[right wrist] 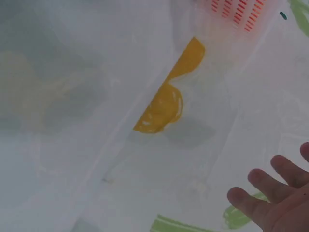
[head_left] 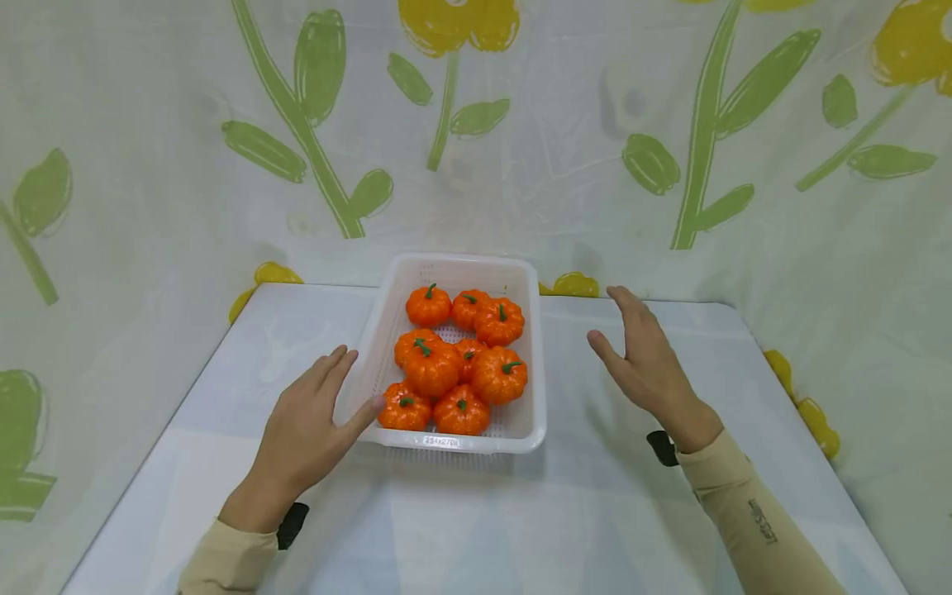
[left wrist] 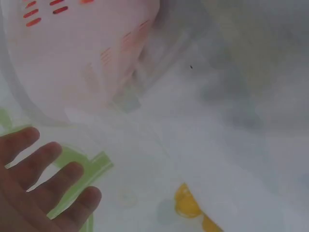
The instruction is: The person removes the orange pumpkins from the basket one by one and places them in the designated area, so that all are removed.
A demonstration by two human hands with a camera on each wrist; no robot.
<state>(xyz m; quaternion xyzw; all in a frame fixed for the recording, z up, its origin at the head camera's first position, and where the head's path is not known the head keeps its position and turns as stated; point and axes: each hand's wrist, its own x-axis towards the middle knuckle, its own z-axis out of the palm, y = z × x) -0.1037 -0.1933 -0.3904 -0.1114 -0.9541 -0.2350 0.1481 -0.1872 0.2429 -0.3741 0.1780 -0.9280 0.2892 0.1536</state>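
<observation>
Several small orange pumpkins (head_left: 433, 369) with green stems lie heaped in a white plastic basket (head_left: 483, 445) at the middle of the table. My left hand (head_left: 301, 430) is held at the basket's left side, fingers straight and thumb spread. Its thumb tip overlaps the basket's near left corner in the head view. The left wrist view has the left fingers (left wrist: 72, 179) apart below the slotted basket wall (left wrist: 72, 58). To the right of the basket, my right hand (head_left: 654, 364) hovers with fingers extended, holding nothing. In the right wrist view those fingers (right wrist: 265, 186) are spread, well away from the basket wall (right wrist: 236, 14).
The pale table (head_left: 595, 512) has its far edge just behind the basket. Behind and beside it hangs a whitish cloth (head_left: 550, 190) printed with green stems and yellow flowers. A dark strap piece (head_left: 292, 525) shows at the left wrist, another (head_left: 662, 448) at the right.
</observation>
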